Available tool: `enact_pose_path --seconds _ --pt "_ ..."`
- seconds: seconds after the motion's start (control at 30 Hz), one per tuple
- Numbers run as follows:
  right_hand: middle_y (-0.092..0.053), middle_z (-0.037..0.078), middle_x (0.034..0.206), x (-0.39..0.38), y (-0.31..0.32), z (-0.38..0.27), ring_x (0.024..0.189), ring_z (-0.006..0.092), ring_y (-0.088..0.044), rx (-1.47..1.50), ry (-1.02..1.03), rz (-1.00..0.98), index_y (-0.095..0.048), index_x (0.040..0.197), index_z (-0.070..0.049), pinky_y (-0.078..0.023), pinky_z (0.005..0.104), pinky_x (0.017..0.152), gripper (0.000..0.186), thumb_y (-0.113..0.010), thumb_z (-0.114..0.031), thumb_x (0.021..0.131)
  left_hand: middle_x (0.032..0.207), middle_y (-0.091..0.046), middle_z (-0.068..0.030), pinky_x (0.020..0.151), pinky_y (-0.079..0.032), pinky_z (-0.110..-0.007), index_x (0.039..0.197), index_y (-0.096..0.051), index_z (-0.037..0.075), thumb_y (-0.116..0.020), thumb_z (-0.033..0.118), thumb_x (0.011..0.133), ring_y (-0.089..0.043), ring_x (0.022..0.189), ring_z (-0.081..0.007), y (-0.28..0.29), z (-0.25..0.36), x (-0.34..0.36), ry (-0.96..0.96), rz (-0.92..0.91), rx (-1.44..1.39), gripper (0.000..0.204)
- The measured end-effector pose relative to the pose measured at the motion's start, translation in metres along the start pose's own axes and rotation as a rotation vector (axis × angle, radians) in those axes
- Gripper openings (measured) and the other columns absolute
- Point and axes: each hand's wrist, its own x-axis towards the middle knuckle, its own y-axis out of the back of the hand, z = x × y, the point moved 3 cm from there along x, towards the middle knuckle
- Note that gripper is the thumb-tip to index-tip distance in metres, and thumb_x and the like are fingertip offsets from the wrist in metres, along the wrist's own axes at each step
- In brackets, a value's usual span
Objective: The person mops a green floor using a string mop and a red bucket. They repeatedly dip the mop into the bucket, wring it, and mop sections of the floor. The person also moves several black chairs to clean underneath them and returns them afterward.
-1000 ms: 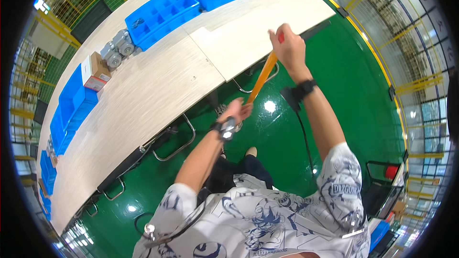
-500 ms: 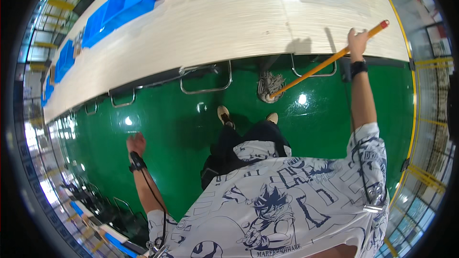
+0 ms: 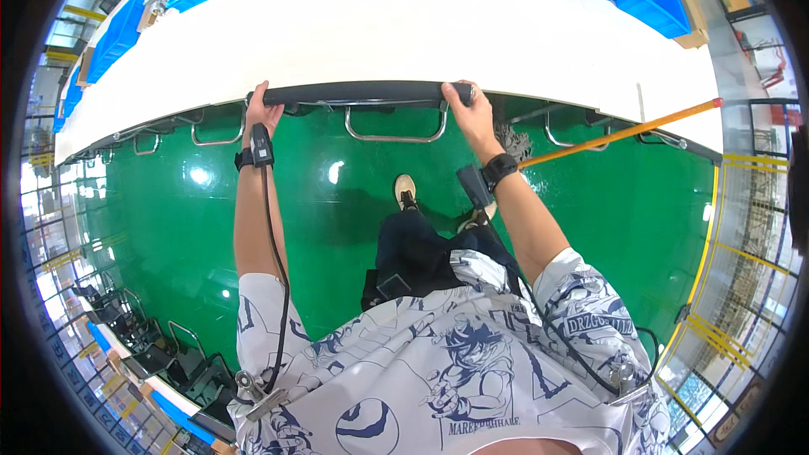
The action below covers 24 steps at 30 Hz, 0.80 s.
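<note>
My left hand (image 3: pixel 263 109) grips the left end of a long black bar (image 3: pixel 358 91), apparently a chair's back, at the table's front edge. My right hand (image 3: pixel 468 114) is closed on the bar's right end, thumb on top. A curved metal tube (image 3: pixel 394 139) hangs below the bar. To the right, an orange-handled mop (image 3: pixel 624 126) with a red tip leans by the table edge, its grey strands (image 3: pixel 514 136) on the floor, partly behind my right wrist.
The long pale table (image 3: pixel 337 42) carries blue plastic bins (image 3: pixel 649 4) and cardboard boxes (image 3: pixel 693 34). More metal chair frames (image 3: pixel 215 139) sit under it. The green floor (image 3: pixel 320 227) lies below, with yellow fencing (image 3: pixel 742 160) at the right and black chairs (image 3: pixel 160 362) at lower left.
My right hand has let go of the mop handle, which now rests at the table's right. Both hands have moved up to the black bar and closed on it; my view has turned toward the table.
</note>
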Motion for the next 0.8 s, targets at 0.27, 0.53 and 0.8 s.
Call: enact_pose_path --seconds 0.27,0.53,0.8 --pt "-0.067 0.017 0.092 -0.034 0.012 0.015 0.086 0.0263 -0.066 -0.253 0.143 -0.094 -0.059 0.107 0.000 -0.050 0.0343 0.075 0.052 -0.069 -0.043 0.081 0.084 -0.056 -0.0045 0.073 -0.053 -0.028 0.087 -0.055 0.008 -0.071 0.021 0.077 -0.058 0.079 -0.0175 0.016 -0.021 -0.009 0.094 0.025 -0.182 0.023" --pt "-0.068 0.017 0.087 -0.062 0.042 0.013 0.083 0.0288 -0.067 -0.411 0.254 -0.121 -0.065 0.100 -0.005 -0.051 0.0352 0.074 0.048 -0.067 -0.050 0.081 0.091 -0.059 -0.0004 0.075 -0.049 -0.029 0.099 -0.059 0.015 -0.070 0.015 0.079 -0.058 0.081 -0.0145 0.075 -0.079 -0.128 -0.048 0.029 -0.260 0.023" --pt "-0.065 0.021 0.110 -0.106 0.038 0.015 0.099 0.0310 -0.065 -0.291 0.351 -0.469 -0.061 0.103 0.000 -0.049 0.0353 0.083 0.041 -0.071 -0.034 0.082 0.103 -0.055 -0.0064 0.082 -0.050 -0.034 0.114 -0.052 0.006 -0.065 0.011 0.085 -0.057 0.095 -0.0184 0.140 -0.166 -0.304 -0.173 0.366 -0.512 0.032"
